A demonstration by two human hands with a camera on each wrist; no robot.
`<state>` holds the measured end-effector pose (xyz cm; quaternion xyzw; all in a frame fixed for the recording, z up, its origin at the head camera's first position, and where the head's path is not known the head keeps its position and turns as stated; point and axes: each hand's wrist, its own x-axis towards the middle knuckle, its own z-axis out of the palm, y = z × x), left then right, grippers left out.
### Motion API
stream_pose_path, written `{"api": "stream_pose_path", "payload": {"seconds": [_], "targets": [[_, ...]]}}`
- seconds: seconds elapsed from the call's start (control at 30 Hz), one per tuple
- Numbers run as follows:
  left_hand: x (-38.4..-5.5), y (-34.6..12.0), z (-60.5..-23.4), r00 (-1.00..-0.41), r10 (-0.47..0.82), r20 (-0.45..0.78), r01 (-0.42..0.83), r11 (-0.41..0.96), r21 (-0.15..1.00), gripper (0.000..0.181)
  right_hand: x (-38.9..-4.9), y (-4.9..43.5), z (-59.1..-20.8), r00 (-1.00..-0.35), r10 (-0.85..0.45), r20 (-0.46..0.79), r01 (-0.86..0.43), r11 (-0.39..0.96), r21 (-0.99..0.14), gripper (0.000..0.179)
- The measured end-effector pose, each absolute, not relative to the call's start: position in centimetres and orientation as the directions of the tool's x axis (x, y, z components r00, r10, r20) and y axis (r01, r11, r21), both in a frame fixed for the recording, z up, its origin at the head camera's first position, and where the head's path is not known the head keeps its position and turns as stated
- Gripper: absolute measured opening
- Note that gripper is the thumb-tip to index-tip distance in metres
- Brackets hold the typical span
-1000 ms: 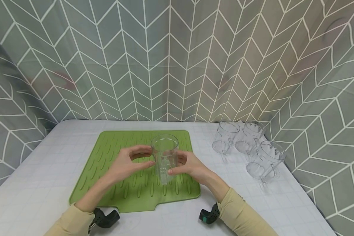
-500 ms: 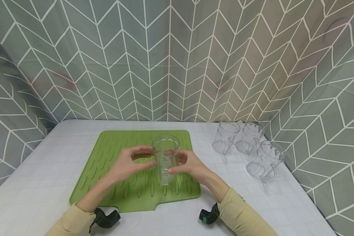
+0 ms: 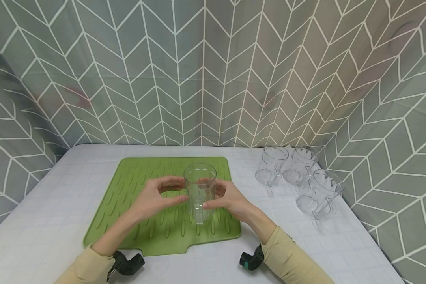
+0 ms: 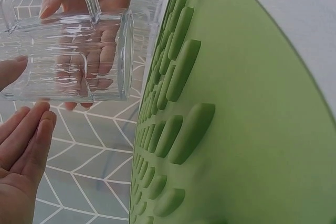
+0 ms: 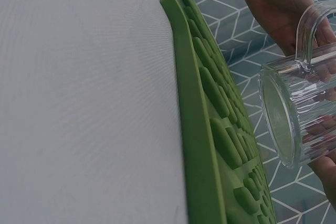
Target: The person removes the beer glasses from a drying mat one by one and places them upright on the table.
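A clear glass mug (image 3: 200, 193) is held upright above the green mat (image 3: 167, 242), its handle turned toward me. My right hand (image 3: 230, 199) grips its right side, thumb in front by the handle and fingers behind the glass. From the left, my left hand (image 3: 159, 197) has its thumb and fingertips at the mug's side. The left wrist view shows a gap between the base of the mug (image 4: 126, 56) and the mat's raised ribs (image 4: 184, 69). In the right wrist view, the mug's round base (image 5: 278, 119) also stands off the mat.
Several ribs cover the mat, which lies on a white cloth-covered table (image 3: 39, 205). On the right stand three more clear glass mugs: a back-left mug (image 3: 271, 165), a back mug (image 3: 299, 165) and a nearer mug (image 3: 319, 195). A patterned grey curtain (image 3: 206, 79) encloses the table's back and sides.
The mug has shifted very slightly right and toward me over the mat, with both hands still at it. The three mugs on the right have not moved.
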<state>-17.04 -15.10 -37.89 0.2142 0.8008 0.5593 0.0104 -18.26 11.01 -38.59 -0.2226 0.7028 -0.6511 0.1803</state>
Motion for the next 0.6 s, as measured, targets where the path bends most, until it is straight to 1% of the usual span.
{"api": "stream_pose_path", "payload": {"seconds": [0.6], "targets": [[-16.95, -15.03, -37.76, -0.912, 0.351, 0.211, 0.323, 0.301, 0.897, 0.052, -18.19, 10.98, -38.41, -0.825, -0.562, 0.069, -0.100, 0.025, -0.995, 0.062]]}}
